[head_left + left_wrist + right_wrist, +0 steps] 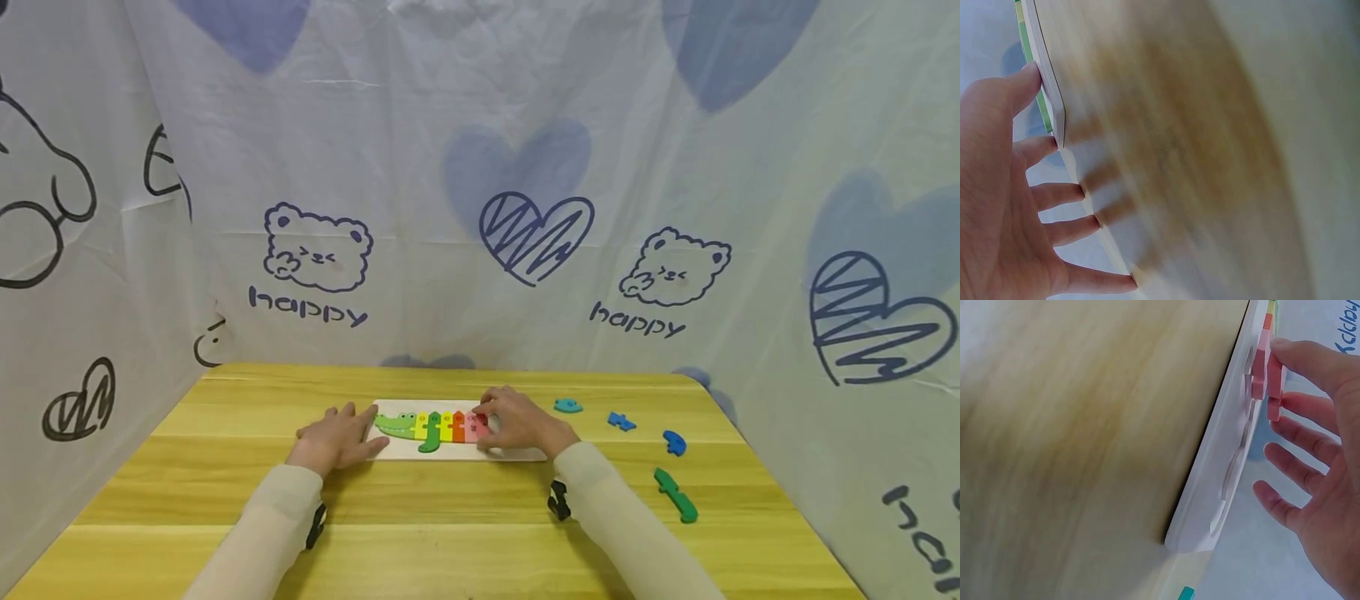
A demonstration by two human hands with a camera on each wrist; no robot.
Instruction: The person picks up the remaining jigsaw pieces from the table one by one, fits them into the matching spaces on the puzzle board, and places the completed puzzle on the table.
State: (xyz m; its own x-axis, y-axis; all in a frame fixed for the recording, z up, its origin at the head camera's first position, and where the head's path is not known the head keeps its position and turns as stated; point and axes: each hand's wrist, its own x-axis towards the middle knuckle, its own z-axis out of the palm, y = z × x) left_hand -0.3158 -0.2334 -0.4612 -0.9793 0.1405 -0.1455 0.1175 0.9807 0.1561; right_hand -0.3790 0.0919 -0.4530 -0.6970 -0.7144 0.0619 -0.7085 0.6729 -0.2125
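A white wooden puzzle board (pixel 457 453) lies on the table, with a crocodile made of coloured pieces: a green head (pixel 395 426), then yellow, green, orange and pink segments. My left hand (pixel 337 440) is at the board's left end with fingers spread. Its thumb touches the board's edge, and the other fingertips rest on the table in the left wrist view. Over the right part of the board, my right hand (pixel 517 421) pinches a reddish-pink puzzle piece (pixel 1275 378) between thumb and fingers. That piece is just above the board, beside a seated pink piece (pixel 1260 365).
Right of the board lie loose pieces: a teal one (pixel 568 406), a small blue one (pixel 621 421), a curved blue one (pixel 675 442) and a long green one (pixel 677 496). A printed cloth (pixel 420 275) hangs behind the wooden table (pixel 450 533).
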